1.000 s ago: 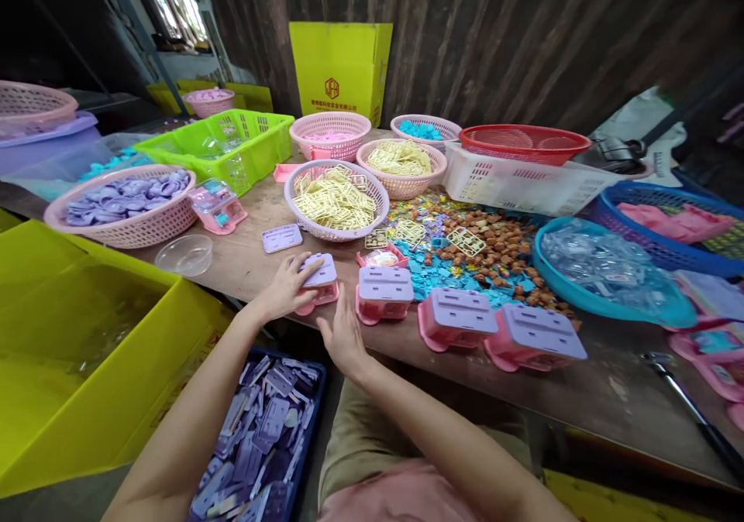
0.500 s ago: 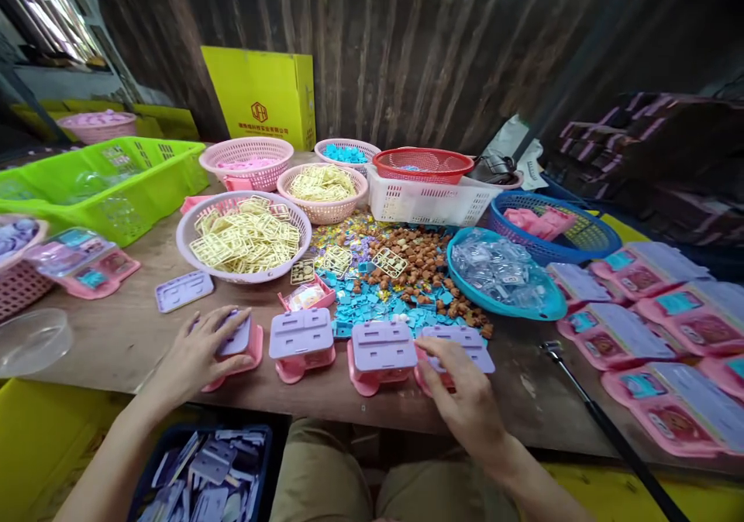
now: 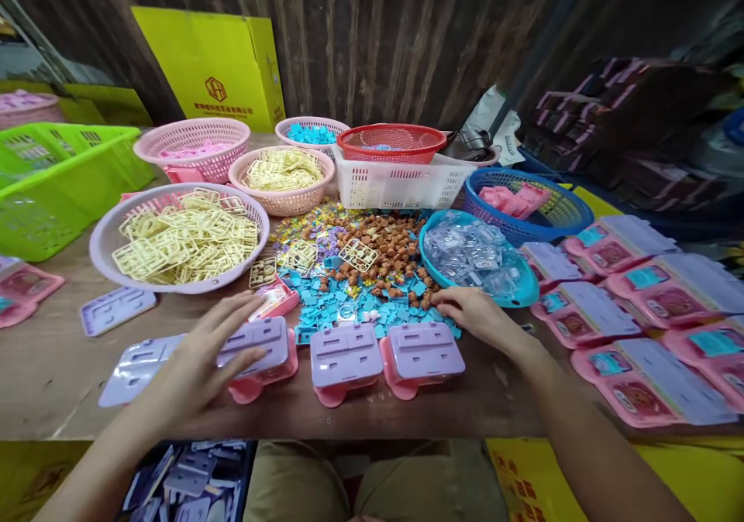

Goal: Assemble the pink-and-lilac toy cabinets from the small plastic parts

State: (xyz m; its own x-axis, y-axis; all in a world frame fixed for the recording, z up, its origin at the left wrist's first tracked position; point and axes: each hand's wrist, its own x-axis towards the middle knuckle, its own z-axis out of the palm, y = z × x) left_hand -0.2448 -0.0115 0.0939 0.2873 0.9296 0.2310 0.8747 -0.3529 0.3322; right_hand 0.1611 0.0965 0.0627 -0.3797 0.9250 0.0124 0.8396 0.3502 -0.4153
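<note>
A row of small pink toy cases with purple lids stands along the front of the table. My left hand (image 3: 212, 352) lies over one purple-lidded case (image 3: 264, 344), fingers spread, partly hiding it and the case (image 3: 139, 367) to its left. Further right stand two more, a middle case (image 3: 347, 355) and a right-hand case (image 3: 426, 352). My right hand (image 3: 485, 317) reaches past them to the edge of the brown pieces (image 3: 401, 255), beside the teal basin (image 3: 526, 290). Its fingertips are drawn together; whatever lies between them is too small to make out.
Loose blue pieces (image 3: 372, 301) spread behind the cases. A lilac basket (image 3: 105, 239) holds cream frames, and the teal basin holds clear plastic parts. A blue basket (image 3: 558, 224) stands behind it. Filled pink cases (image 3: 656, 382) sit at right, a purple panel (image 3: 119, 309) at left.
My right hand has left the rightmost case and moved back to the brown pieces. My left hand has shifted right, from the leftmost case to its neighbour. The view has also shifted.
</note>
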